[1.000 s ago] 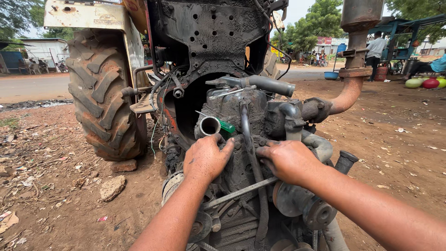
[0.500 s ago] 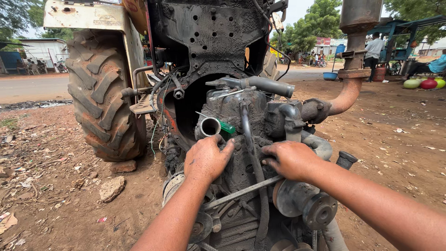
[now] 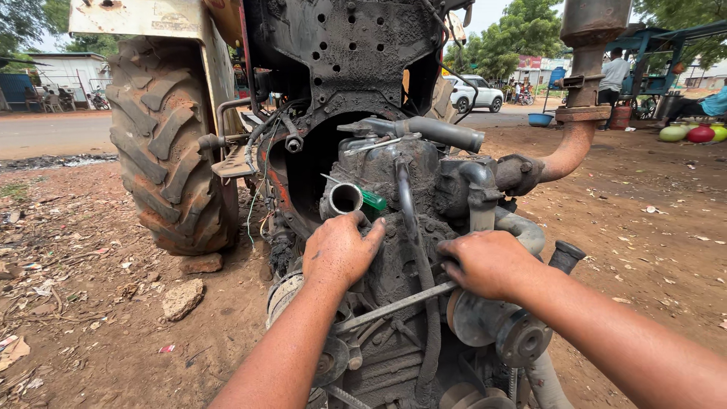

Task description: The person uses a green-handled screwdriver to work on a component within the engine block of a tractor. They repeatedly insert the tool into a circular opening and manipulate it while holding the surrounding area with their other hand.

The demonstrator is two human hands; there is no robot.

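Note:
A greasy black tractor engine (image 3: 409, 227) stands in front of me, split from the tractor body (image 3: 341, 60). My left hand (image 3: 342, 250) lies flat on top of the engine block, fingers spread, just below a short open metal pipe (image 3: 344, 198) with a green piece beside it. My right hand (image 3: 485, 263) rests curled on the block's right side, above a round pulley (image 3: 496, 326); whether it grips anything is hidden. A black hose (image 3: 413, 250) runs down between my hands, and a thin metal rod (image 3: 394, 307) passes under them.
A big rear tyre (image 3: 166, 151) stands at the left. A rusty exhaust pipe (image 3: 575, 113) rises at the right. Stones (image 3: 182, 298) and litter lie on the dirt ground. A white car (image 3: 473, 95), a standing person (image 3: 612, 76) and coloured pots (image 3: 693, 133) are far behind.
Both hands have stayed on the engine. My right hand has slid slightly down and its fingers have curled in a little.

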